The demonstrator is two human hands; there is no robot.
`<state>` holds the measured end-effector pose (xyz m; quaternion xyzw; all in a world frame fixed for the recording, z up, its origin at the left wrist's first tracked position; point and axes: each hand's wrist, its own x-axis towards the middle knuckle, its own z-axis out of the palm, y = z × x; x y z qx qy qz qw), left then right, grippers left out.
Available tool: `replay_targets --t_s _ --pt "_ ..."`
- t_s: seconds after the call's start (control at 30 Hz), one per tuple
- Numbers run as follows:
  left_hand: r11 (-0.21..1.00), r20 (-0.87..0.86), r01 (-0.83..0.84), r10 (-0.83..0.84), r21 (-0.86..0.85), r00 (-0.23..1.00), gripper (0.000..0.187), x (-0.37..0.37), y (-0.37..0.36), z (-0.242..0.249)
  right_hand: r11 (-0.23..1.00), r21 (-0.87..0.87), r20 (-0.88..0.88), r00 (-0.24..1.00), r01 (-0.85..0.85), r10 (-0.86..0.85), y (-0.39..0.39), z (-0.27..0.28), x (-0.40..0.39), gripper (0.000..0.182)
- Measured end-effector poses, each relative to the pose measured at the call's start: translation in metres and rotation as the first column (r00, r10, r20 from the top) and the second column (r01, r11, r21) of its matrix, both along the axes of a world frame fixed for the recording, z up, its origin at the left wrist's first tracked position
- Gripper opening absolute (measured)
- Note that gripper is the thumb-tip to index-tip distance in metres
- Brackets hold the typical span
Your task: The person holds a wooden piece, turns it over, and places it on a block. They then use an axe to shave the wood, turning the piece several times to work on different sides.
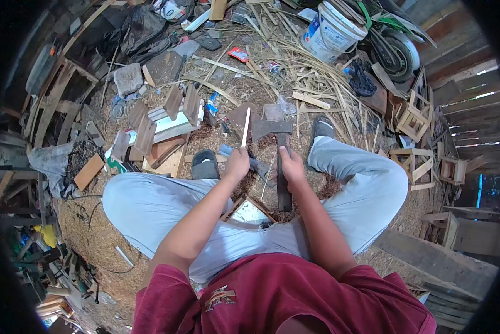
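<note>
Both of my hands are in front of me, between my bent knees. My left hand (238,163) is closed around the lower end of a thin, pale strip of wood (246,129) that points up and away from me. In my right hand (292,166) is a hatchet (283,192), gripped along its dark handle. Its broad grey head (271,129) is at the far end, with the blade side toward the wood strip. The strip and the hatchet are apart. Below and between my hands, a small wooden frame with a mirror-like surface (249,212) lies near my lap.
Wooden pieces (172,103) stand on boards to the left, near my sandalled foot (205,165). A white bucket (333,32) and a motorbike wheel (395,54) are at the back right. Split strips (317,83) litter the ground. Small wooden frames (414,114) sit along the right wall.
</note>
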<state>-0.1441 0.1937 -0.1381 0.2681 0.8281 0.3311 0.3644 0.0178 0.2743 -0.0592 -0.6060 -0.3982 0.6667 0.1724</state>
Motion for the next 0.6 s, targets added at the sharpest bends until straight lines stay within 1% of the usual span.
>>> replay_targets --t_s 0.07,0.17,0.27,0.37,0.47,0.57,0.6 --pt "1.000 -0.015 0.010 -0.010 -0.012 1.000 0.058 0.003 0.000 0.010 1.000 0.004 -0.016 1.000 -0.015 0.015 0.000 -0.010 0.001 0.033" --pt "1.000 -0.032 0.004 -0.005 -0.026 0.999 0.058 0.004 -0.001 0.020 1.000 -0.012 -0.063 0.998 -0.017 0.017 -0.001 -0.009 -0.002 0.034" --pt "1.000 -0.048 0.031 -0.031 0.004 0.998 0.059 0.000 -0.002 0.012 0.998 0.046 -0.081 0.996 -0.039 0.042 -0.006 -0.006 -0.004 0.037" --pt "0.998 0.031 0.048 -0.047 -0.032 0.998 0.064 -0.004 -0.001 0.012 0.992 0.055 0.007 0.993 -0.114 0.114 -0.002 -0.022 -0.002 0.039" --pt "0.997 0.010 0.056 -0.056 -0.052 0.998 0.064 -0.004 -0.002 0.022 0.997 0.023 -0.023 0.997 -0.069 0.070 -0.003 -0.011 -0.007 0.040" --pt "0.998 0.002 0.041 -0.041 -0.043 0.999 0.063 -0.005 -0.003 0.018 0.998 0.036 -0.097 0.994 -0.047 0.050 -0.001 0.001 -0.010 0.040" --pt "0.999 -0.001 0.038 -0.038 -0.030 0.999 0.063 -0.005 -0.004 0.013 0.997 0.044 -0.111 0.991 -0.067 0.072 -0.002 0.001 -0.009 0.040"
